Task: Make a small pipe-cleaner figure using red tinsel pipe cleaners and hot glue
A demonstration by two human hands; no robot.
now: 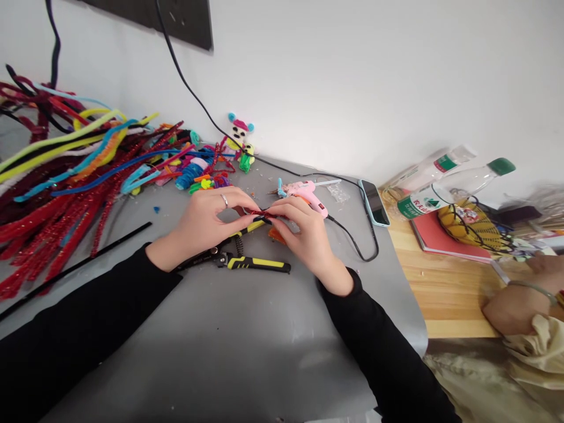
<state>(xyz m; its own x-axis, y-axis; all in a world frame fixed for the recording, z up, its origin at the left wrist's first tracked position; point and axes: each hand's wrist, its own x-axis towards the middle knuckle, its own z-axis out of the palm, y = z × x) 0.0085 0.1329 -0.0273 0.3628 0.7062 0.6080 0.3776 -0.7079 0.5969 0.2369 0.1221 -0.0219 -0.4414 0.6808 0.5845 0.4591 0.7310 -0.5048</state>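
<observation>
Between my fingertips, over the middle of the grey mat (247, 346), is a short piece of red glittery pipe cleaner (256, 212). My left hand (211, 220), with a ring on one finger, pinches it from the left. From the right, my right hand (302, 229) pinches the same piece, and the fingertips of both hands nearly meet. Much of the piece is hidden by the fingers. Just below my hands lie pliers with black and yellow handles (259, 264), partly covered by my left hand. An orange bit (276, 236) shows beneath my right hand.
A pile of colourful pipe cleaners (88, 170) fills the left. Small pipe-cleaner figures (240, 138) lean by the wall. A pink glue gun (308, 197) with a black cord and a phone (374, 202) lie to the right, near bottles (427, 200). Another person's arm (515, 305) rests at far right.
</observation>
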